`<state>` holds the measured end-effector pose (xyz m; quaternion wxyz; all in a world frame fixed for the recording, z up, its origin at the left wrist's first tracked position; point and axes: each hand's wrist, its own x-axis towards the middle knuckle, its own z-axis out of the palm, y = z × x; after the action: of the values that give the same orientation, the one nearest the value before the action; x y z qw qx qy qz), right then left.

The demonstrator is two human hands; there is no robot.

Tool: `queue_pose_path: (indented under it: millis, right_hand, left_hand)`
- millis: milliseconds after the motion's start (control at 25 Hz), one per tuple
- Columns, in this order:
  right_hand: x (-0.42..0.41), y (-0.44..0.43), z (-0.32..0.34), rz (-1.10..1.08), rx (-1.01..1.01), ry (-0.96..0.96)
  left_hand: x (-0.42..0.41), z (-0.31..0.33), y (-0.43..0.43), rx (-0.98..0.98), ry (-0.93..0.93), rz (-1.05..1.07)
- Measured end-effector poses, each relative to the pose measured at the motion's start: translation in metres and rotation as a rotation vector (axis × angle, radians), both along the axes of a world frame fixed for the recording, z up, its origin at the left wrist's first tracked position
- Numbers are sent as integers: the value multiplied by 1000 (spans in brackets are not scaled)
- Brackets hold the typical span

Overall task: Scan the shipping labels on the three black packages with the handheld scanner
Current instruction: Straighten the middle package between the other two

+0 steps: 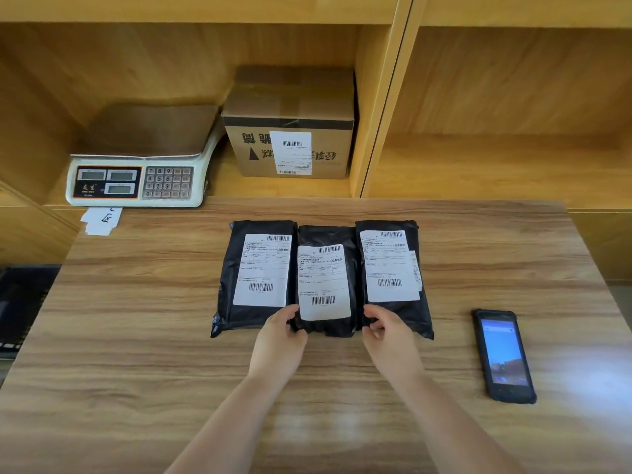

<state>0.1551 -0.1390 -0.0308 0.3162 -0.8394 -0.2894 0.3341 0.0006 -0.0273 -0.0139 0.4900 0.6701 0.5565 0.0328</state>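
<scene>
Three black packages lie side by side on the wooden table (pixel 136 336), each with a white shipping label facing up: the left package (pixel 236 299), the middle package (pixel 328 236) and the right package (pixel 415 313). My left hand (pixel 280 333) grips the near left corner of the middle package, and my right hand (pixel 386 328) grips its near right corner, touching the right package too. The handheld scanner (pixel 504 355), a black phone-like device with a lit screen, lies face up on the table to the right, apart from both hands.
A white weighing scale (pixel 136 179) sits on the shelf at the back left, with a labelled cardboard box (pixel 290 131) beside it. A paper slip (pixel 101 220) hangs below the scale. A dark object (pixel 20 302) lies past the table's left edge.
</scene>
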Motion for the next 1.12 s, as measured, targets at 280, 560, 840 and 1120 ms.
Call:
queue_pose_path:
  millis: [280,560,840,1120]
  right_hand:
    - [-5,23,9,2,-49,-18]
    - [3,51,3,-25,-94,55]
    - [12,48,6,-219,-8,370]
    - [13,43,11,-201,4,423]
  left_hand:
    - [21,2,6,-5,44,-79]
    - [48,-9,21,-113,76,11]
    - [57,-13,28,-273,-30,237]
    - [52,-21,26,9,20,81]
